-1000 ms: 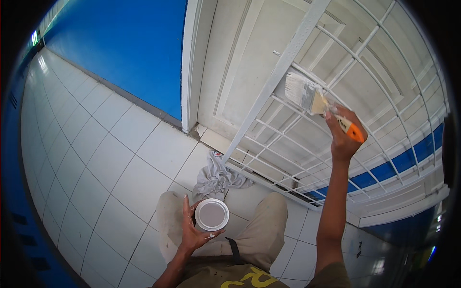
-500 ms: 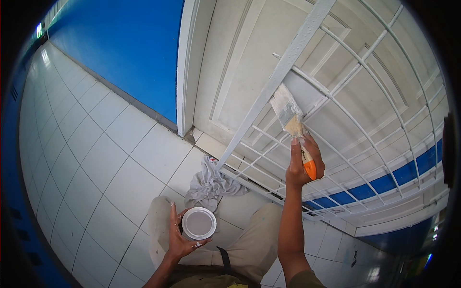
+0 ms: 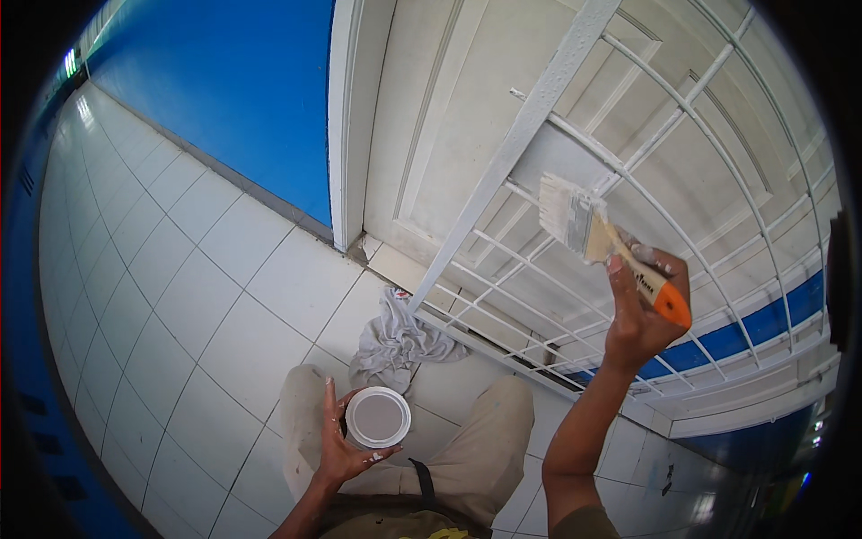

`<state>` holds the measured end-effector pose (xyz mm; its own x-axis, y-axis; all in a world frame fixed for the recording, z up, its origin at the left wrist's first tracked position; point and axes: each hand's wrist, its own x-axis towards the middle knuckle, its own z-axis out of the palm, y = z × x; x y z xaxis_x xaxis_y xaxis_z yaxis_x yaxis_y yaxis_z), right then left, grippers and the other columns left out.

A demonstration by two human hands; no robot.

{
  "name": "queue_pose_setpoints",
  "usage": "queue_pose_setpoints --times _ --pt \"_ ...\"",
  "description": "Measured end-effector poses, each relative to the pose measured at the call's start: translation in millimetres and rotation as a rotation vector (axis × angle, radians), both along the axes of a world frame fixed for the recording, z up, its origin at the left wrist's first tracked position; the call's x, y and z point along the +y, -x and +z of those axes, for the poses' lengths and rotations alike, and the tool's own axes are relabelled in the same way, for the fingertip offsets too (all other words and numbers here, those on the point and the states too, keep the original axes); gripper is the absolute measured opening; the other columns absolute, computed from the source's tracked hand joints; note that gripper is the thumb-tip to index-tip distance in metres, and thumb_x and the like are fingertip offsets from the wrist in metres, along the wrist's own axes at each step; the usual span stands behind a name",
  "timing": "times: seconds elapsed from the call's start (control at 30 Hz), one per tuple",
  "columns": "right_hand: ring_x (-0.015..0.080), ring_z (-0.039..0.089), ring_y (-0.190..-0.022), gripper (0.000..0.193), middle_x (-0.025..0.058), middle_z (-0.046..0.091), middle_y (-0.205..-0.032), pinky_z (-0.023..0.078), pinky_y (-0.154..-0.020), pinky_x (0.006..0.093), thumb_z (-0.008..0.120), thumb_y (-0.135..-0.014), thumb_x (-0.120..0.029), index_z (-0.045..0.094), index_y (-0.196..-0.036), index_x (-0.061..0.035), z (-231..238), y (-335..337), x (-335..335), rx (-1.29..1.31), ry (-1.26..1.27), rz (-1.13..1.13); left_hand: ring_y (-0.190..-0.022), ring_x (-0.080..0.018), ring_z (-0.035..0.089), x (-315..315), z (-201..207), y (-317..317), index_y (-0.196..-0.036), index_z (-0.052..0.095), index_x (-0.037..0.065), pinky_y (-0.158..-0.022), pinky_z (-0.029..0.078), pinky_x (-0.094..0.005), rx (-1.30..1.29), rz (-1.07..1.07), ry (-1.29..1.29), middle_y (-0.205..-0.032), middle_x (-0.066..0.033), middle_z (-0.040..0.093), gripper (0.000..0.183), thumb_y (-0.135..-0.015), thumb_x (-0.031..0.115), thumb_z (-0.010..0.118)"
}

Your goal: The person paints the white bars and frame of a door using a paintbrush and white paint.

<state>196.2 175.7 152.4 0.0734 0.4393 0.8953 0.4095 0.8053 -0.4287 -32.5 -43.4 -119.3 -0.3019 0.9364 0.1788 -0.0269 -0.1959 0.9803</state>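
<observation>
A wide paintbrush [image 3: 588, 235] is gripped in my right hand [image 3: 642, 305], its wooden handle tipped with orange. Its white, paint-coated bristles point up and left, in front of the white metal grille [image 3: 628, 171]; whether they touch a bar I cannot tell. My left hand [image 3: 339, 445] is wrapped around the side of a round white tub [image 3: 377, 417], held over my lap. Greyish-white paint fills the inside of the tub as seen from above. White paint specks mark the fingers of both hands.
A crumpled grey rag [image 3: 400, 341] lies on the white tiled floor [image 3: 215, 314] by the grille's lower corner. Behind the grille is a white panelled door [image 3: 449, 135]. A blue wall [image 3: 224, 99] stands to the left, beside the white door frame [image 3: 352, 135].
My right hand has moved to the right with the paintbrush, which now tilts more to the left and has come away from the grille's edge bar. The left hand and tub barely shift.
</observation>
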Motion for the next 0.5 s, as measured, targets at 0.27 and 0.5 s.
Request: queue_pose_setpoints --times 0.27,0.5 --pt "0.0172 0.071 -0.077 0.020 0.0115 0.069 -0.084 0.057 -0.072 0.0307 0.076 -0.079 0.003 0.065 -0.094 0.0017 106 40 50 -0.611 0.347 0.155 -0.130 -0.0326 0.057 3 -2 7 -0.163 -0.006 0.002 -0.111 0.045 -0.0472 0.020 0.030 0.014 -0.140 -0.0233 0.053 0.151 -0.059 0.022 0.102" --pt "0.0147 0.066 -0.081 0.017 0.0083 0.069 -0.086 0.053 -0.078 0.0290 0.075 -0.077 0.005 0.069 -0.093 0.0026 126 38 52 -0.826 0.221 0.330 -0.130 -0.0338 0.056 2 -4 4 -0.163 -0.007 0.003 -0.112 0.044 -0.0475 -0.023 0.018 -0.017 -0.141 -0.0237 0.052 0.151 -0.060 0.021 0.102"
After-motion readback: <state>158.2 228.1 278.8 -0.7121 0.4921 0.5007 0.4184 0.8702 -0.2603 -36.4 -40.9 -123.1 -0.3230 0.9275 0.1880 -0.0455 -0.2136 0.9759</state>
